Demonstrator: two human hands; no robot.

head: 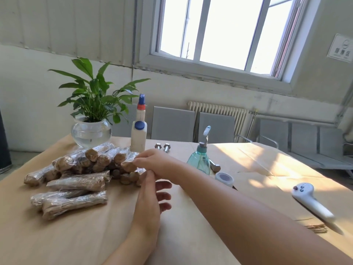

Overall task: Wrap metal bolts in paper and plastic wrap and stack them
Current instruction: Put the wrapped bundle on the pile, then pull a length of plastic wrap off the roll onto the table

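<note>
Brown kraft paper (80, 236) covers the table under a bright window (225, 33), and the work sits at its middle. At the right edge of the pile, the right hand (158, 163) reaches across from the right with its fingertips curled onto the end of a wrapped bolt (129, 166), pinching the paper-covered end that lies on top of the stack. The left hand (150, 199) comes up from below with its fingers loosely spread and mostly straight; its upper fingers lie close against the right hand and the bundle, though whether they actually touch the bolt is hard to make out from this angle. The wrapped bolt belongs to a heap of wrapped bolts (80, 169), each in brown paper under shiny plastic film, some piled in layers and a few lying flat on the paper toward the near left. Behind the heap stand a potted plant in a glass bowl (91, 131) and a white glue bottle (138, 131). Two bare bolts (162, 147) lie just beyond the right hand. A teal spray bottle (199, 161) stands to the right, with a roll of tape (224, 178) near it, and a white handheld device (313, 203) lies well apart at the far right.
</note>
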